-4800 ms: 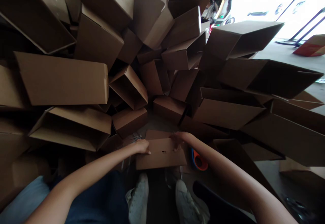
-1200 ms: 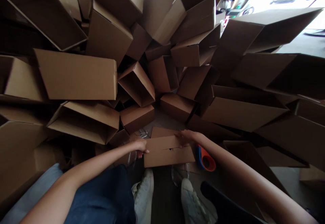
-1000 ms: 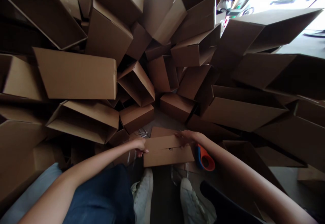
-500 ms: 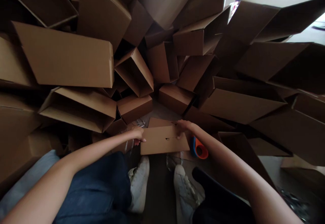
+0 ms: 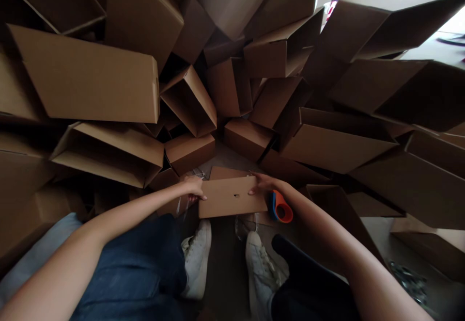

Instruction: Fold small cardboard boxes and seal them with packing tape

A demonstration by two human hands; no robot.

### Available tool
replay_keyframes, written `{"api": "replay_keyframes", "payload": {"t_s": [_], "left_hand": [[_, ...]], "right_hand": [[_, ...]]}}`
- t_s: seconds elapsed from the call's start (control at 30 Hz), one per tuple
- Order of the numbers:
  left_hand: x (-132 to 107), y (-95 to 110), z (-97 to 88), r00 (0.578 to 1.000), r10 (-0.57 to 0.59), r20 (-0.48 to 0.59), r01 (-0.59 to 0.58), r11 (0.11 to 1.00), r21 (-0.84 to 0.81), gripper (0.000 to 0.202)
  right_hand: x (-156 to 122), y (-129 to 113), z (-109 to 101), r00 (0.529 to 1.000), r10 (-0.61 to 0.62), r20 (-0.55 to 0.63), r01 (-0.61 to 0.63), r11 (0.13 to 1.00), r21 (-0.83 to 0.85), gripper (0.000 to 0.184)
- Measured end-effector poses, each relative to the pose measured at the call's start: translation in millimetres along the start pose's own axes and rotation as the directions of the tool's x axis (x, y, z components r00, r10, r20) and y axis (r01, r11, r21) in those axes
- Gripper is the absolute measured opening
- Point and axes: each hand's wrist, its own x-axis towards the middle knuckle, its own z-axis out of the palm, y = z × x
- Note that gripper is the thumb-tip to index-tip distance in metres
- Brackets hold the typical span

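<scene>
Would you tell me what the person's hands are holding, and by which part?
They hold a flattened cardboard box: the left hand at its left end, the right hand at its far edge near the right corner.

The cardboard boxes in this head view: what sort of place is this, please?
Probably a packing area: open cardboard boxes are heaped all around, a flattened box lies in front of the person, and what looks like an orange tape dispenser sits beside it.
</scene>
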Motion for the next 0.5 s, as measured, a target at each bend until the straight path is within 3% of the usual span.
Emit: {"api": "replay_keyframes", "payload": {"t_s": [0.13, 0.3, 0.5], "left_hand": [[4.8, 21.7, -1.2, 0.996, 0.077, -0.034, -0.079, 0.995, -0.057, 0.031], [12.0, 43.5, 7.3, 0.943, 0.313, 0.11, -0.266, 0.913, -0.311, 0.043], [33.8, 47.9, 32.0, 0.916, 0.382, 0.121, -0.278, 0.825, -0.492, 0.059]], "right_hand": [[4.2, -4.8, 0.1, 0.997, 0.071, 0.014, -0.072, 0.992, 0.099, 0.116], [10.4, -1.9, 4.3, 0.994, 0.111, 0.004, -0.11, 0.986, 0.124, 0.127], [16.9, 4.9, 11.3, 0.992, 0.123, 0.005, -0.122, 0.979, 0.162, 0.13]]}}
